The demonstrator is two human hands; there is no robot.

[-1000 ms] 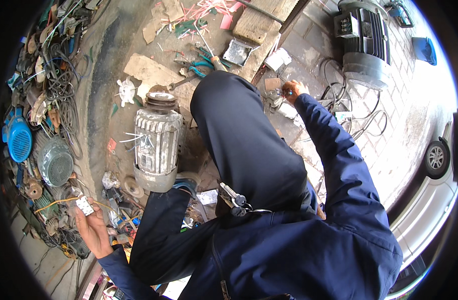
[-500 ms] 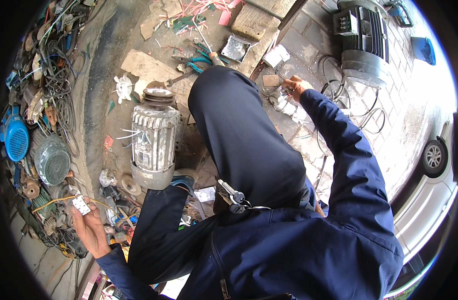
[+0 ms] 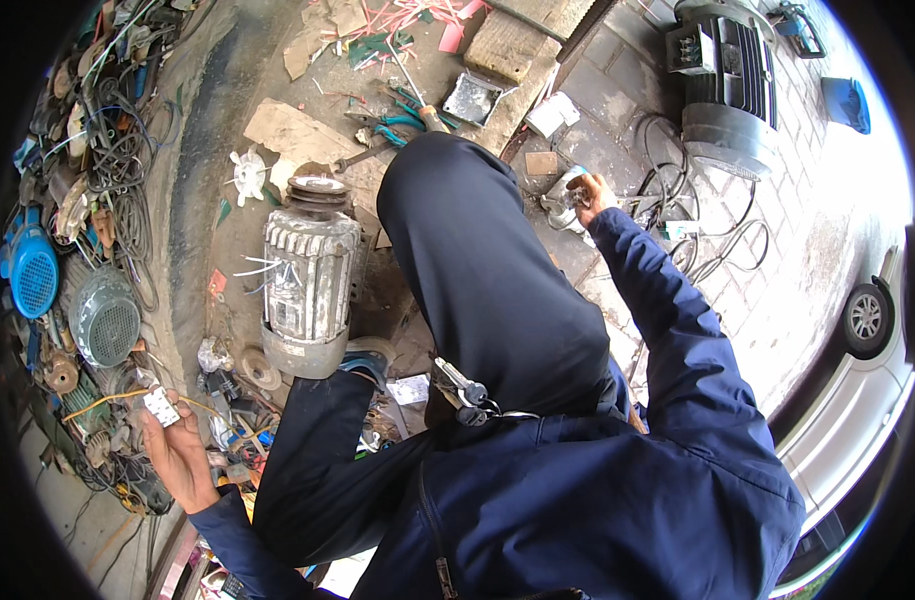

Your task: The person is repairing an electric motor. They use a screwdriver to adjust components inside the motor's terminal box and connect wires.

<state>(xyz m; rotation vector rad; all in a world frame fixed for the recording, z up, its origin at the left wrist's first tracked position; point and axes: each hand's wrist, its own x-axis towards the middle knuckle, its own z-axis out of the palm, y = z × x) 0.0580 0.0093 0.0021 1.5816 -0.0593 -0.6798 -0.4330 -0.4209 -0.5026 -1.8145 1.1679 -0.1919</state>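
My left hand [image 3: 182,455], at the lower left, pinches a small white block with dark holes [image 3: 161,406] beside a yellow cable and the heap of parts. My right hand [image 3: 593,202] is reached out past my black-clad knee to the pavement, its fingers curled over small dull metal parts [image 3: 559,206]; exactly what they grip I cannot make out. Between the hands stands a worn silver electric motor [image 3: 307,280] with a pulley on top and loose white wires at its side. A bunch of keys [image 3: 465,390] hangs at my waist.
Tangled scrap cables and parts [image 3: 127,180], with blue [image 3: 35,275] and grey [image 3: 107,318] fan covers, line the left. Pliers [image 3: 397,125], a metal box [image 3: 472,100], cardboard [image 3: 282,140] and a plank [image 3: 522,40] lie ahead. A large motor [image 3: 727,100], looped cables [image 3: 742,245] and a car [image 3: 847,420] are right.
My right hand lifted slightly, then came back down among the metal parts, its fingers now more curled. My left hand stays pinched on the white block, shifted slightly in view.
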